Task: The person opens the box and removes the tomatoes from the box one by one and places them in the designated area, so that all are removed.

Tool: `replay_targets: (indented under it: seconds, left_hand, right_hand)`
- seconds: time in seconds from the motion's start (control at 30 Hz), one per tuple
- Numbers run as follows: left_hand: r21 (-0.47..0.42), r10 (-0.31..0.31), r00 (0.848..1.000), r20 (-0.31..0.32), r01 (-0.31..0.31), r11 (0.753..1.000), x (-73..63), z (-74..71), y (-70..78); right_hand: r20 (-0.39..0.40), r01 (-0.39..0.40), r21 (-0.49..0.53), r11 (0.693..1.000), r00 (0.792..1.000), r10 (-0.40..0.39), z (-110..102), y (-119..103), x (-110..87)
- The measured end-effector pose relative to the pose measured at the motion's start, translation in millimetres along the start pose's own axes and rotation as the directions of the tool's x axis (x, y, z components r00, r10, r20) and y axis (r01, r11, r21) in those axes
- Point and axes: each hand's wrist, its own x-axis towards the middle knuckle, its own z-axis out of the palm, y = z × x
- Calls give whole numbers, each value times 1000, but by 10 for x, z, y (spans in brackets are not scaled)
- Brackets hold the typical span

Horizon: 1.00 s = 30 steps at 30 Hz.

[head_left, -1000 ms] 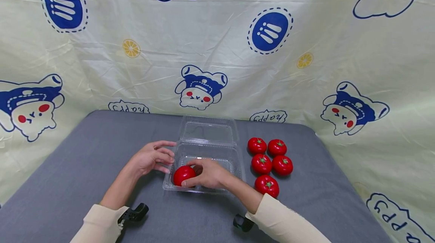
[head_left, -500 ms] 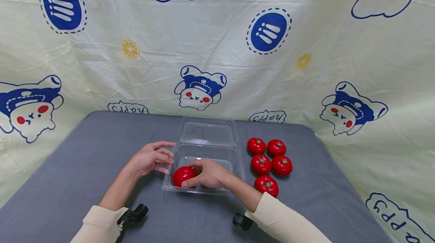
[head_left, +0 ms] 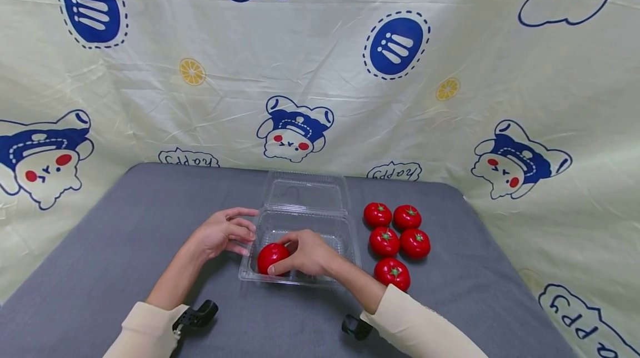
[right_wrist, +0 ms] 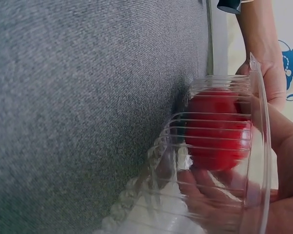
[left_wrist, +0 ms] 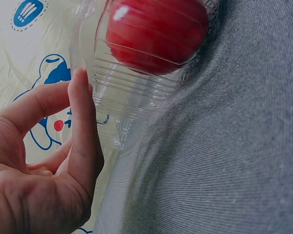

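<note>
A clear plastic clamshell container (head_left: 325, 219) lies on the grey cloth with its lid (head_left: 306, 191) folded back. Inside its front left corner is a red tomato (head_left: 270, 258), which my right hand (head_left: 311, 254) grips from the right between thumb and fingers. Through the ribbed wall in the right wrist view, the tomato (right_wrist: 217, 131) appears close to the container floor; its underside contact is unclear. At the left rim, my left hand (head_left: 223, 234) rests its loosely bent fingers against the plastic. The left wrist view has those fingertips (left_wrist: 80, 80) at the rim, holding nothing.
Several more tomatoes (head_left: 385, 242) with green stems sit to the right of the container; the nearest one (head_left: 392, 273) lies close to my right forearm. Behind the grey table (head_left: 150, 224) hangs a printed pale curtain (head_left: 320, 69).
The tomato has shifted very slightly right and up in my right hand's grip over the last half second. My left hand stays at the container's left rim.
</note>
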Motion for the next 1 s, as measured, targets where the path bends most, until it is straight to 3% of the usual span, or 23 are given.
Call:
replay_targets:
  seconds: [0.3, 0.6, 1.0]
  left_hand:
    - [-7, -4, 1000, 2, 4, 1000, 8, -7, 8]
    - [-7, -7, 1000, -3, 7, 1000, 8, -8, -2]
    - [-13, -1, 1000, -2, 1, 1000, 25, -8, -14]
  right_hand:
    - [-60, -6, -19, 1000, 998, 5, -47, 13, -17]
    - [-94, -27, 24, 999, 995, 29, -118, 10, -60]
    - [-102, -18, 71, 997, 995, 25, -251, 39, -148]
